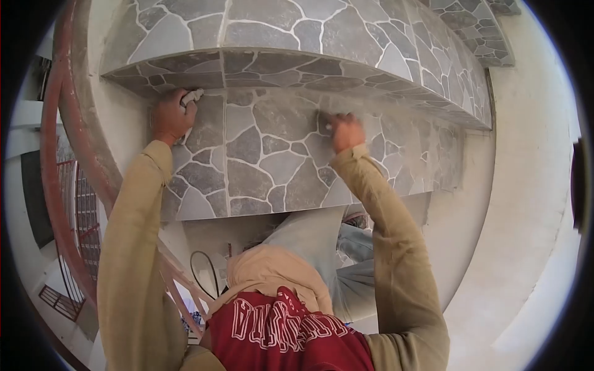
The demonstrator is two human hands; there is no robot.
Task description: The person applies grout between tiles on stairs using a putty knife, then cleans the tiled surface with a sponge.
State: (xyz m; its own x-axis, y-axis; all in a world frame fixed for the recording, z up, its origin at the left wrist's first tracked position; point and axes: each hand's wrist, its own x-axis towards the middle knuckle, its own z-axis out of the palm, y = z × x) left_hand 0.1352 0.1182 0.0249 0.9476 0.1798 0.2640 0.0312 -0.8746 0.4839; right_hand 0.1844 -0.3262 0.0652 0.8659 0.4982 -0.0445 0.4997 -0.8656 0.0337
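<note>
My left hand (173, 116) is closed around a crumpled pale cloth (193, 96) at the left end of a stone-patterned step (272, 154), close under the riser. Over the middle of the same step is my right hand (346, 131), blurred, its fingers curled round a small dark object (324, 121) that touches or nearly touches the tile surface. What that object is cannot be made out. Pale joint lines run between the grey stone shapes, and a dusty film covers the tread to the right.
Another stone-patterned step (278, 31) rises above, its edge overhanging the riser. A red railing (52, 142) curves along the left. At the right stands a pale wall (526, 154). A thin dark cable loop (204, 272) hangs below the step.
</note>
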